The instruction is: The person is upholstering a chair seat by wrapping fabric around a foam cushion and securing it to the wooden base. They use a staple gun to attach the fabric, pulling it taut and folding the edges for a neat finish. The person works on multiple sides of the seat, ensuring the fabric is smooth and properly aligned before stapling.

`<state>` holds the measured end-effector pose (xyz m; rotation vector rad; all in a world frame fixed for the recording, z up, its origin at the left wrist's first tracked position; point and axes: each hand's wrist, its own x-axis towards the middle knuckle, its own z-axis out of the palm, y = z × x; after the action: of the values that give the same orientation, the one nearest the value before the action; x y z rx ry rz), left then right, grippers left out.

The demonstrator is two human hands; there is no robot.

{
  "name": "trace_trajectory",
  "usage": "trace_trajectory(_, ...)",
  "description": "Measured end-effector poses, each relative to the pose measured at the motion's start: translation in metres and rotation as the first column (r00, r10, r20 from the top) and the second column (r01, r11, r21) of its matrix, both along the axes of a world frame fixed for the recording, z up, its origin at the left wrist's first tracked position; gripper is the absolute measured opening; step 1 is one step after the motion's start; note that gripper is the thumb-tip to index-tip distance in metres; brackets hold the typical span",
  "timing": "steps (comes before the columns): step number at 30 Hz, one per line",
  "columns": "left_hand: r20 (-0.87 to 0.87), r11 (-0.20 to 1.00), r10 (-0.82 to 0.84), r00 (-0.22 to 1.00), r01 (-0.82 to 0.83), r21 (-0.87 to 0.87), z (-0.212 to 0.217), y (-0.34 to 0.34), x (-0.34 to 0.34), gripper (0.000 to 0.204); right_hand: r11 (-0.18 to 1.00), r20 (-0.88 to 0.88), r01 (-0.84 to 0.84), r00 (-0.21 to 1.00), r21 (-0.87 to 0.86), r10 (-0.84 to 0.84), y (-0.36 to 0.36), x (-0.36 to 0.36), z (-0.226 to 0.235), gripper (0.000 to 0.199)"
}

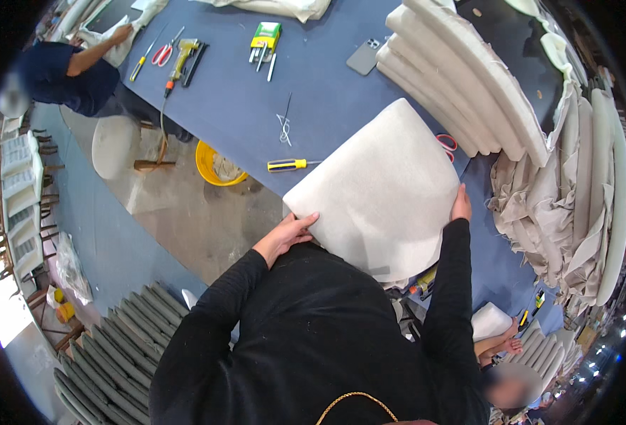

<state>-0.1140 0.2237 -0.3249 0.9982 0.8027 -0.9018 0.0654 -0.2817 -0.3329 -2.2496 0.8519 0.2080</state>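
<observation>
A cream fabric-covered seat pad (387,184) lies tilted across the table's near edge, close against my body. My left hand (288,234) grips its near left corner, thumb on top and the other fingers partly hidden below. At the right edge, my right hand (462,204) is closed around the rim, fingertips out of sight. A yellow-and-black screwdriver (287,165) rests just beyond the pad's left side, its shaft reaching toward the pad. Red-handled scissors (447,145) stick out past the far right side. Below the pad's near edge, a yellow-green tool (426,280) is partly covered.
On the blue table (221,106) are a staple gun (180,64), a phone (363,57) and a thin awl-like tool (286,120). Stacked cream pads (462,78) rise at right. A yellow bucket (214,166) stands on the floor. Co-workers are at far left and lower right.
</observation>
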Motion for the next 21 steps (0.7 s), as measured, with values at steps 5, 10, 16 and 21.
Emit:
trace_trajectory(5, 0.239, 0.996, -0.064, 0.969, 0.048, 0.072, 0.055, 0.010, 0.041, 0.091, 0.881, 0.350, 0.212, 0.859, 0.423, -0.374, -0.014, -0.043, 0.093, 0.071)
trace_trajectory(10, 0.550, 0.998, 0.049, 0.834, -0.021, -0.057, 0.113, 0.043, 0.139, 0.072, 0.562, 0.382, 0.109, 0.628, 0.820, -0.678, 0.032, -0.124, 0.195, 0.059)
trace_trajectory(16, 0.706, 0.938, 0.346, 0.618, -0.243, -0.247, 0.217, 0.003, 0.256, 0.082, 0.338, 0.293, -0.019, 0.543, 0.941, -0.787, 0.136, -0.185, 0.142, 0.057)
trace_trajectory(21, 0.735, 0.992, 0.111, 0.669, -0.122, -0.038, 0.260, -0.005, 0.269, 0.076, 0.329, 0.049, 0.074, 0.935, 0.941, -0.351, 0.207, -0.176, 0.062, 0.057)
